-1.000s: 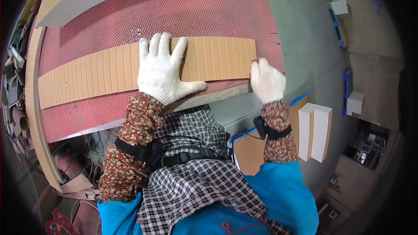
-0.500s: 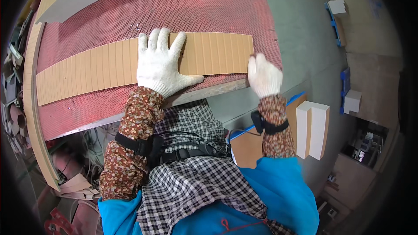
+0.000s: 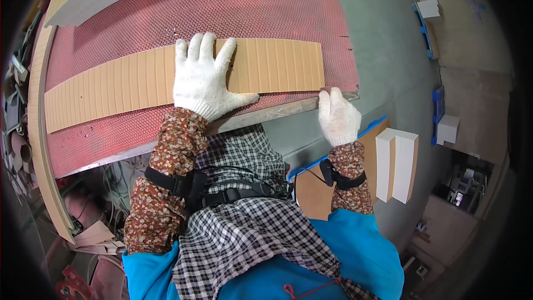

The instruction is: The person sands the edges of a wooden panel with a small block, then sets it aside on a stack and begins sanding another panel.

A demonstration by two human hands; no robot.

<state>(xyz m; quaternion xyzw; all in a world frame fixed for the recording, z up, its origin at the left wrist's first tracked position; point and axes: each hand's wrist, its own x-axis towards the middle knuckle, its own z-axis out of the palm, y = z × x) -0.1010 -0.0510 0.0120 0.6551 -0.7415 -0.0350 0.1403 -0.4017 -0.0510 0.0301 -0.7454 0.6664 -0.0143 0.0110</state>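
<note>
Left hand point(image 3: 202, 78) is spread flat on the grooved board point(image 3: 133, 80); right hand point(image 3: 337, 118), fingers curled, is pressed against its near corner.

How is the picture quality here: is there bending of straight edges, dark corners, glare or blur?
Head view: the fisheye bends the long tan slatted strip and the red mesh table into curves; the corners fall to black. Lighting is even, soft shadows only, no strong glare. The left hand, flat on the strip, and the right hand at the table edge are sharp, without motion blur.
</note>
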